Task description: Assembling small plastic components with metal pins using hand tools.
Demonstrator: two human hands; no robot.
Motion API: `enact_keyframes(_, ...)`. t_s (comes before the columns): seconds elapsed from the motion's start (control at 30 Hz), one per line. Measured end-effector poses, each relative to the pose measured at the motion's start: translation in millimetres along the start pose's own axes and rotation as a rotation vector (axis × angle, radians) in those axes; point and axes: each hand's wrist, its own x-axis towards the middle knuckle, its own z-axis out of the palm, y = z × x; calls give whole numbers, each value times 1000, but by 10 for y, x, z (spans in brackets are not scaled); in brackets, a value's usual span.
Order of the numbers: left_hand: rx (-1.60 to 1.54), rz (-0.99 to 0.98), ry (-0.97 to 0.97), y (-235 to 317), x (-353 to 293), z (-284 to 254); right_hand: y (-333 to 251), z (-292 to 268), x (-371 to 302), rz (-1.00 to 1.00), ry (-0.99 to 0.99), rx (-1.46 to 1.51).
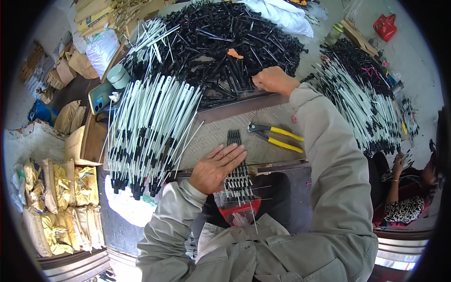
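Brown and busy, the desk [272,115] carries a big heap of black plastic parts [211,33] at 12 o'clock, with an orange scrap [235,53] on top. From the middle down toward 6 o'clock runs a neat row of thin black parts [238,177], side by side. The left hand [215,169] lies over this row near 6 o'clock; its grip is flat, with the fingers stretched out and not closed round anything. At 1 o'clock, the right hand [276,81] is at the edge of the heap. Its grip is curled up (like a loose fist), and I cannot tell if something is inside. Pliers [283,139] with yellow handles lie at 3 o'clock, near the row. A big bunch of pale sticks [152,113] with black ends lies at 9 o'clock. Beyond it, at 10 o'clock, are a phone [99,99] and a green cup [118,77], close together.
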Motion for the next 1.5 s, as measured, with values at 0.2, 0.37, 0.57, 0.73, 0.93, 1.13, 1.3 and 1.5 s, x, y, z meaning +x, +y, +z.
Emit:
enact_keyframes(0.2,-16,8,-11,-15,-3,-4,-83,-70,-10,-10,7,-146)
enact_keyframes(0.37,1,12,-30,-22,-19,12,-179,-73,-21,-148,197,-353)
enact_keyframes(0.57,9,31,-45,0,-42,37,-176,-130,-135,-209,192,-350)
enact_keyframes(0.73,-3,18,-57,-38,-42,65,-296,-236,-470,36,214,-306)
enact_keyframes(0.93,64,39,-47,-64,14,25,-1458,-284,-1131,79,290,793)
enact_keyframes(1.13,-8,16,-39,-5,37,-16,-1382,38,-1194,330,351,335)
enact_keyframes(1.3,-44,-1,-24,44,30,-23,-1378,46,-1129,274,336,397)
enact_keyframes(1.5,-41,-6,-41,30,23,-21,-1375,55,-1098,256,327,383)
